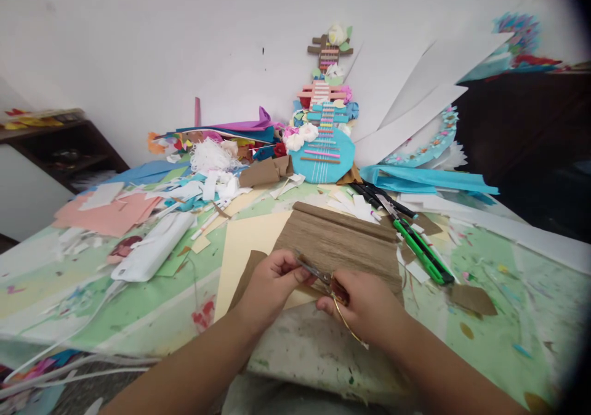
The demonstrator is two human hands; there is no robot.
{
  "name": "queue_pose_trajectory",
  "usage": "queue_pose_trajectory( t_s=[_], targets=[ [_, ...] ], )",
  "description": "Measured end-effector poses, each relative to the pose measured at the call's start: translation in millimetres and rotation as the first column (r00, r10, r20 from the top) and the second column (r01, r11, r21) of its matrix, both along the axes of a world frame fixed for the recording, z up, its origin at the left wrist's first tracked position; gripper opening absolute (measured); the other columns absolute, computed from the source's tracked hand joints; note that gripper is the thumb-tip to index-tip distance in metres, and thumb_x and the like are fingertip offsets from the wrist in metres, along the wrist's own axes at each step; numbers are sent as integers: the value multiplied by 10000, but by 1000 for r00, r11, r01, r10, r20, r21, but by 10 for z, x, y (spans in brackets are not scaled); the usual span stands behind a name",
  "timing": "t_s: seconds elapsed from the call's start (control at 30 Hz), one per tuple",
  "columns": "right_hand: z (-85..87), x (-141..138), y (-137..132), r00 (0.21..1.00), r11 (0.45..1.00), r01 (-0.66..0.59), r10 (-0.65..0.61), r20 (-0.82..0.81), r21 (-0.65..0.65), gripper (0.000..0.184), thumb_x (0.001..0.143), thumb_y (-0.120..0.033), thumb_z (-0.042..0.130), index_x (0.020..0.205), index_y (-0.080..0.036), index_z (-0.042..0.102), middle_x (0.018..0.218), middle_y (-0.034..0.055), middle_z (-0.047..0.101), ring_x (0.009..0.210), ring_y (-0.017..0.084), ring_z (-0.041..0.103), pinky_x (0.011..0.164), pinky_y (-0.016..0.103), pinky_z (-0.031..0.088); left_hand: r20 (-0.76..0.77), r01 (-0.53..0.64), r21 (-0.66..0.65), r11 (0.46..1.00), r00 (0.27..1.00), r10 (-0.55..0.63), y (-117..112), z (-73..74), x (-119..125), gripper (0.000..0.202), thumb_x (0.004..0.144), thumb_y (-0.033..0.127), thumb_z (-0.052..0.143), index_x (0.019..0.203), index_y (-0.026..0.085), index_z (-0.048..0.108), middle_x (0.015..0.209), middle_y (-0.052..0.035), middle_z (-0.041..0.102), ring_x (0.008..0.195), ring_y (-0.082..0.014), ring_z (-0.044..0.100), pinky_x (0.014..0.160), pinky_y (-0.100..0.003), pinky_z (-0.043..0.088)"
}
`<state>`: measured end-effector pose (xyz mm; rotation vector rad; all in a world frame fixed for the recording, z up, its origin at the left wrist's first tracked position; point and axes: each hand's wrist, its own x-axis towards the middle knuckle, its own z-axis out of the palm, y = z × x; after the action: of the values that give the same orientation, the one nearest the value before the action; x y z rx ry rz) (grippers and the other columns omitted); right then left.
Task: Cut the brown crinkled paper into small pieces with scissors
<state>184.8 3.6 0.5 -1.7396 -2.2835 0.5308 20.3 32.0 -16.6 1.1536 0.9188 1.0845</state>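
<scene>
Right hand (364, 304) grips scissors (318, 274); left hand (270, 282) pinches the burlap (341, 242) at its near edge. It seems light, floppy and fraying, best held beside the blades.

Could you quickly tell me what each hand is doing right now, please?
Left hand: closed, pinching the near edge of the brown sheet.
Right hand: closed on the scissors, blades at that edge.

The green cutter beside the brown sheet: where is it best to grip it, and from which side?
Probably around the middle of its long handle, from above and the right. The green cutter lies flat and slanted; the brown sheet and the right hand with scissors crowd its left side.
</scene>
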Motion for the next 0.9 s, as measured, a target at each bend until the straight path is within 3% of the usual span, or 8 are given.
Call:
queue_pose_trajectory(
  t_s=[0.17, 0.47, 0.63, 0.9],
  targets=[
    [-7, 4, 11, 999, 1000, -1, 1, 38, -7, 364, 692, -551, 457, 636, -191, 461, 598, 11, 536, 541, 133, 426, 471, 237, 180, 36, 0, -12, 1000, 999, 0, 4, 22, 1, 118, 612, 185, 638, 616, 142, 528, 596, 10, 619, 599, -134, 588, 621, -279, 461],
    [29, 27, 27, 995, 1000, -18, 16, 94, 14, 379, 696, -557, 448, 622, -186, 479, 577, 11, 538, 529, 126, 428, 469, 235, 179, 103, 153, -80, 985, 984, -145, 39, 86, -71, 190, 576, 220, 678, 595, 120, 518, 552, -4, 611, 530, -121, 568, 536, -247, 441],
    [68, 49, 7, 998, 999, -16, 14, 66, 39, 388, 639, -574, 504, 624, -188, 464, 562, -11, 520, 512, 110, 395, 463, 223, 180, 172, 242, -136, 961, 961, -217, 51, 93, -82, 220, 561, 208, 693, 601, 121, 494, 546, 1, 608, 507, -116, 568, 512, -236, 436],
    [6, 44, 21, 998, 998, -62, 62, 30, 10, 418, 660, -599, 459, 604, -185, 472, 543, -7, 504, 497, 108, 375, 452, 222, 181, 157, 274, -159, 949, 956, -250, 43, 68, -88, 220, 566, 196, 694, 629, 117, 499, 547, -8, 608, 510, -118, 574, 522, -245, 446]
  ],
)
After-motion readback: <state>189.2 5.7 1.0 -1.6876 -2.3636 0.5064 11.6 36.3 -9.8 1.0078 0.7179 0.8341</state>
